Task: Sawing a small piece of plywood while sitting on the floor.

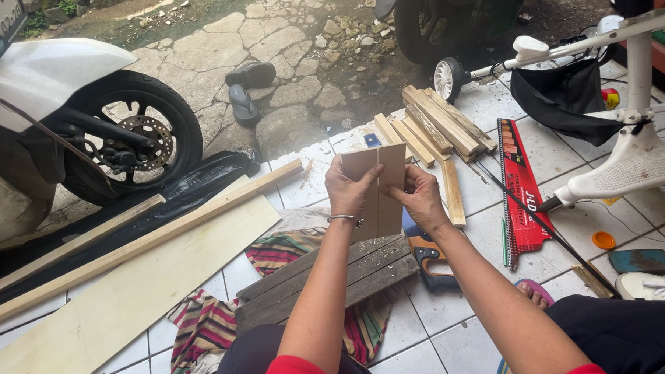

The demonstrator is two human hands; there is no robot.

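Two thin wooden boards (380, 185) stood upright, edges together, gripped by the left hand (349, 190) and right hand (421, 195); their fingers hid the lower faces.

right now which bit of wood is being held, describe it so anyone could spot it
Start at the scooter wheel, then go right, above the dark plank pallet. Left hand and right hand hold two thin pale boards edge to edge, upright, unlike the wood lying flat around them.

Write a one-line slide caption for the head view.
Left hand and right hand hold two thin wooden boards edge to edge above a dark wooden pallet on the tiled floor.
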